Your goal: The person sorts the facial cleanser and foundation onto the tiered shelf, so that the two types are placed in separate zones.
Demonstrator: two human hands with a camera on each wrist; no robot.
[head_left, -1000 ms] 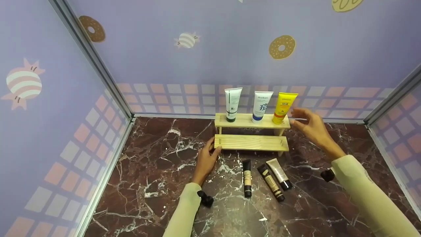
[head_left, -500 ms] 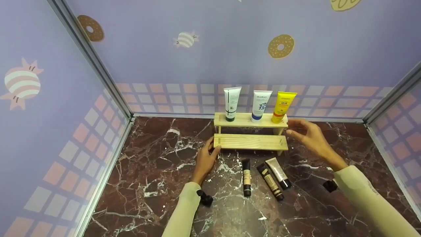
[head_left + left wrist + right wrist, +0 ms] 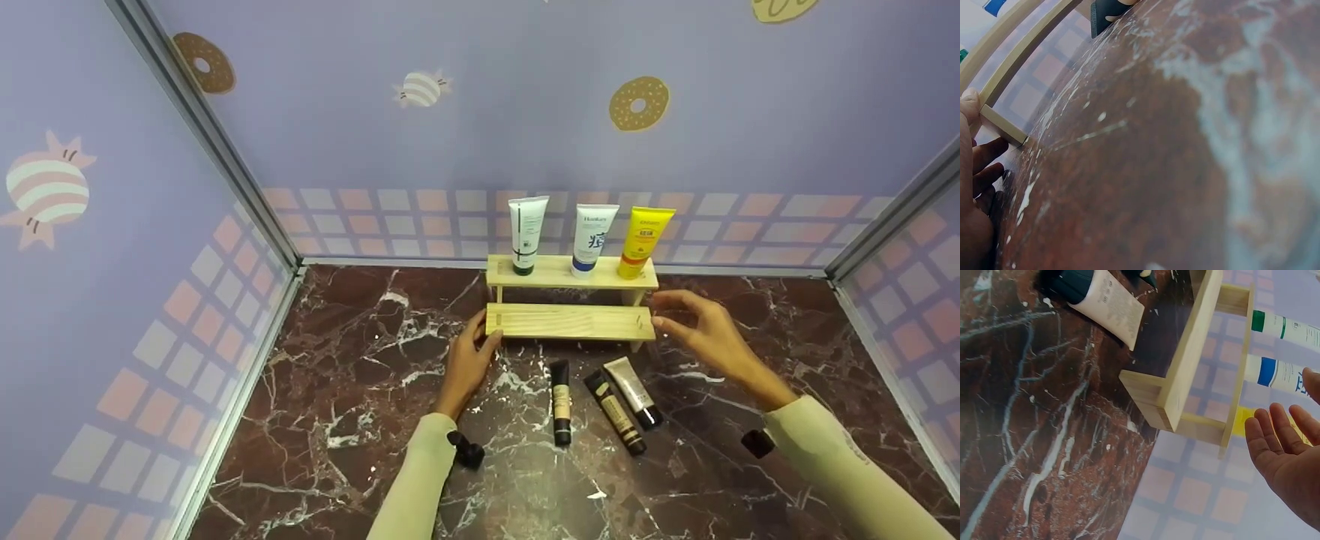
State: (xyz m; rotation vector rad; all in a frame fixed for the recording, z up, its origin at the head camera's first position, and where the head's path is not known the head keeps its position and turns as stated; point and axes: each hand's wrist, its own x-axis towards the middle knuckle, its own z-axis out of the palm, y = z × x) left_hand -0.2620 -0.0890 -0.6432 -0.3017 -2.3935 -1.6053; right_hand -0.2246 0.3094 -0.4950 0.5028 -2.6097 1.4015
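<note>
Rack [image 3: 570,322]: now flanked
Right hand [image 3: 709,335]: just lowered beside its right end, fingers wide (contact unclear)
Left hand [image 3: 468,363]: gripping its left end

On my feed I see a straw-coloured shelf [image 3: 566,322] and yellow tube [image 3: 643,244] toward three o'clock, a white-veined maroon table [image 3: 517,487] at six.

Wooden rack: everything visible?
The wooden rack is pale, with visible grain: two tiers on legs, the upper tier set behind the lower tier. It stands upright on the dark marbled tabletop, near the back wall. A green-and-white tube, blue-and-white tube and yellow tube stand on the upper tier. The left hand holds the lower tier's left end; the right hand is close, contact unclear.
</note>
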